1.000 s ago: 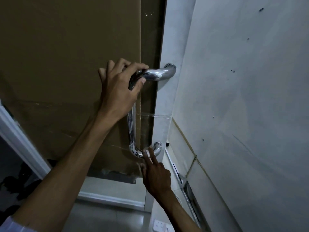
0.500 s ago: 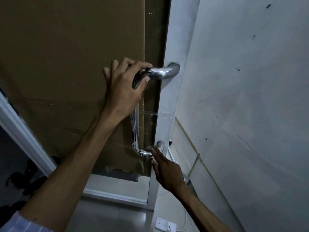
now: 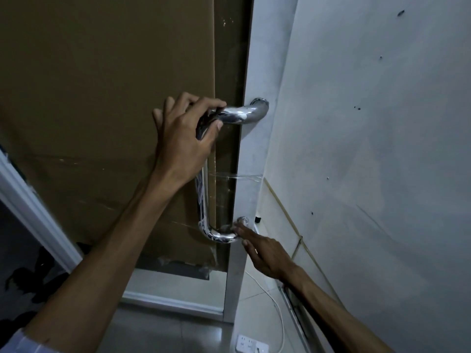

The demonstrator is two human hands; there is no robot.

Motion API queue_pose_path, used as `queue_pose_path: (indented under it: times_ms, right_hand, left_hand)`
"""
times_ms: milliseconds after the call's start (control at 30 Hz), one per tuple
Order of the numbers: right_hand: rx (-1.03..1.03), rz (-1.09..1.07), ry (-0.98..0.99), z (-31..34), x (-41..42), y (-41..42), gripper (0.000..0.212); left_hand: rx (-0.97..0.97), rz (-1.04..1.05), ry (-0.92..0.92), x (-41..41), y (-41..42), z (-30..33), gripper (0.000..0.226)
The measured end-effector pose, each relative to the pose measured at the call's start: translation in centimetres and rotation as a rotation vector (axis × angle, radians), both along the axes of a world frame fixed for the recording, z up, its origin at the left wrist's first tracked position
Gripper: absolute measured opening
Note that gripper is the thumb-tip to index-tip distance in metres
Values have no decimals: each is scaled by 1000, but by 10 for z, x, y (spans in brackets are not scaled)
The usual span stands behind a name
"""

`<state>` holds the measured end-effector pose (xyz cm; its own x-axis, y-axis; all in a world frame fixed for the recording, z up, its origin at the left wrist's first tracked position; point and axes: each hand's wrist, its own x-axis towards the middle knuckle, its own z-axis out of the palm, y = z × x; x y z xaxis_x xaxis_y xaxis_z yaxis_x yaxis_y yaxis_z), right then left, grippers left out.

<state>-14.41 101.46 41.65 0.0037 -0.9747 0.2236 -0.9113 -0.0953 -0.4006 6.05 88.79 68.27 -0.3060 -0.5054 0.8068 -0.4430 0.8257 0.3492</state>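
Observation:
A chrome U-shaped pull handle (image 3: pixel 204 197) is fixed to the pale metal stile (image 3: pixel 251 159) of a glass door covered with brown cardboard (image 3: pixel 102 98). My left hand (image 3: pixel 182 138) grips the handle's upper bend, thumb and fingers curled round the tube. My right hand (image 3: pixel 265 252) reaches in from the lower right, its straight fingertips touching the handle's lower end beside the bottom mount (image 3: pixel 242 220).
A grey wall (image 3: pixel 369 149) with small dark marks stands close on the right. On the floor lie a white power strip (image 3: pixel 251 346) and a white cable (image 3: pixel 277 314). A white door frame (image 3: pixel 33 212) runs at the left. Clear tape (image 3: pixel 237 177) crosses the door's edge.
My right hand has risen and moved right along the lower bend toward the bottom mount. The left hand keeps its grip. The view has shifted slightly.

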Motion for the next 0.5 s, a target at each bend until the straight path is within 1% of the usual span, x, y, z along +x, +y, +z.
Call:
queue_pose_path:
  times_ms: [100, 233, 367, 433, 500]
  right_hand:
    - [-26, 63, 29, -4, -10, -5, 49]
    - [-58, 34, 112, -4, -28, -23, 52]
    - [-119, -35, 162, 3, -27, -30, 46]
    - [-170, -61, 203, 4, -24, -26, 50]
    - [-253, -82, 201, -7, -24, -21, 62]
  left_hand:
    - [-3, -4, 5, 1, 1, 0, 31]
    - [3, -6, -9, 1, 1, 1, 31]
    - [7, -3, -7, 0, 0, 1, 30]
    - [9, 0, -2, -1, 0, 0, 30]
    - [14, 3, -1, -1, -1, 0, 30]
